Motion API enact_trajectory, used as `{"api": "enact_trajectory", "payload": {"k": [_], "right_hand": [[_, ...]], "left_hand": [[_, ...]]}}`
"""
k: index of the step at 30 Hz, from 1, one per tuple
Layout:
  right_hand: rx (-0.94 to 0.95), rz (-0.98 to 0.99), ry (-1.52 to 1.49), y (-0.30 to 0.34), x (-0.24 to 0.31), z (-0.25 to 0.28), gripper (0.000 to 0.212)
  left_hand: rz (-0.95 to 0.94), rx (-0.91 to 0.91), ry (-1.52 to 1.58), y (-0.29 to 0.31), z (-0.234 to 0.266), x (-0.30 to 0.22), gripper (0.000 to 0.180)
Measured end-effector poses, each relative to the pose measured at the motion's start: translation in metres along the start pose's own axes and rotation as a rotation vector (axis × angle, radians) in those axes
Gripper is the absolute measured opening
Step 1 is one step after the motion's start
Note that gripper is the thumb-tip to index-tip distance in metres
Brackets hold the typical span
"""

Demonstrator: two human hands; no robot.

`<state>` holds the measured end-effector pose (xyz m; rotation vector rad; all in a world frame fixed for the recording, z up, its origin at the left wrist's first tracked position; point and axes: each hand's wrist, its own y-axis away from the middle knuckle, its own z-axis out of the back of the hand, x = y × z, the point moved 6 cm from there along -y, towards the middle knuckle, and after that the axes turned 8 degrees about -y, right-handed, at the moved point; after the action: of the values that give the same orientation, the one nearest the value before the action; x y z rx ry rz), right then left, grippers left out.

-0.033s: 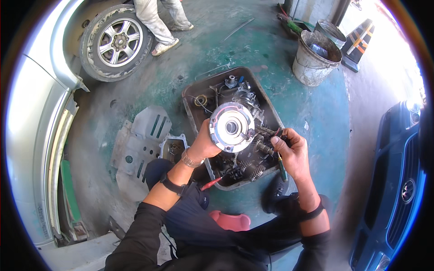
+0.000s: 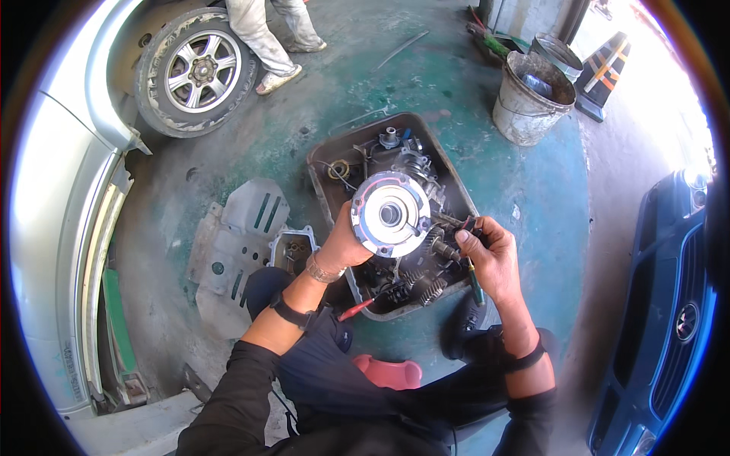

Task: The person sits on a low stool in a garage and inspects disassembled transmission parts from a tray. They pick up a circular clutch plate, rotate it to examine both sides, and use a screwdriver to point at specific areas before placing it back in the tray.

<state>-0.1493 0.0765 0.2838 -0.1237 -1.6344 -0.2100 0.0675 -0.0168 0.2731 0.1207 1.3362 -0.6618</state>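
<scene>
My left hand [image 2: 344, 242] grips a round, pale metal flanged part [image 2: 391, 214] from its left side. The part has a ringed centre with a dark bore, and holes around its rim; its face is turned up. To the right, my right hand [image 2: 489, 254] is closed, thumb and fingers pinching a slim dark tool [image 2: 465, 223] whose kind I cannot make out. Its front end points towards the round part; contact cannot be told. Both hands are over a dark rectangular tray [image 2: 449, 156] of gears, shafts and other metal parts. A green-handled tool [image 2: 476, 287] lies by its right edge.
A red-handled tool [image 2: 356, 309] rests at the tray's near edge. Left of the tray lie a metal housing [image 2: 293, 247] and a pierced grey plate [image 2: 242, 228]. A pink stool [image 2: 388, 371] is beneath me. Beyond are a wheel [image 2: 199, 72], another person's legs [image 2: 262, 34] and a bucket [image 2: 525, 106].
</scene>
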Motion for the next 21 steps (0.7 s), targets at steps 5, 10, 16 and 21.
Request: {"api": "enact_trajectory", "payload": {"k": [5, 10, 16, 21], "right_hand": [[0.044, -0.031, -0.139, 0.000, -0.012, -0.005, 0.014], [0.075, -0.102, -0.264, 0.003, -0.009, -0.006, 0.017], [0.082, -0.152, -0.181, 0.000, -0.008, -0.009, 0.012], [0.062, -0.157, -0.208, 0.000, -0.008, -0.011, 0.013]], "left_hand": [[-0.076, -0.041, -0.083, 0.015, 0.000, 0.015, 0.077], [0.008, 0.032, -0.088, 0.026, 0.000, 0.035, 0.088], [0.039, 0.055, -0.110, 0.029, 0.001, 0.038, 0.092], [0.048, 0.051, -0.066, 0.030, 0.002, 0.039, 0.093]]}}
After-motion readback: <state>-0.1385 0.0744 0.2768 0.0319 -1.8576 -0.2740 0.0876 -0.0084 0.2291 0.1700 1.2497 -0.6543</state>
